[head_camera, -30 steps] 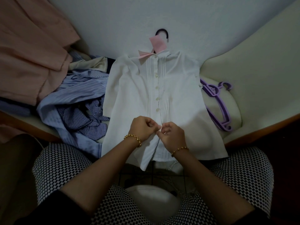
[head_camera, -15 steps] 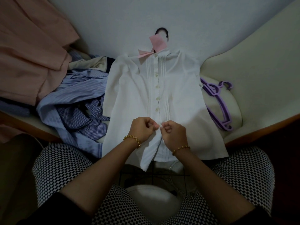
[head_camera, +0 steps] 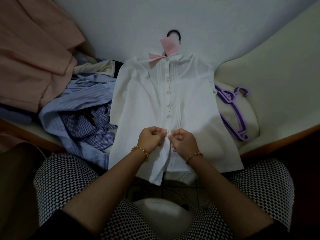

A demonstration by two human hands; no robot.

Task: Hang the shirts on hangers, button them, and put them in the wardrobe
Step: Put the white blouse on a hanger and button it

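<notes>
Across the pale cushioned seat lies a white pleated shirt with pale round buttons, front side up, collar far and hem near, on a hanger whose dark hook shows beyond the collar. A pink ribbon bow sits at the neck. Four buttons down the placket appear fastened. At the lower placket the left hand and right hand meet, each curled with fingertips pinched together on an edge of the shirt front, almost touching each other around a button; below them the two front edges hang apart. Each wrist wears a gold bead bracelet. Left of the shirt is a heap of blue striped and checked shirts, with peach cloth farther left. Right of the shirt, purple plastic hangers rest on the seat.
</notes>
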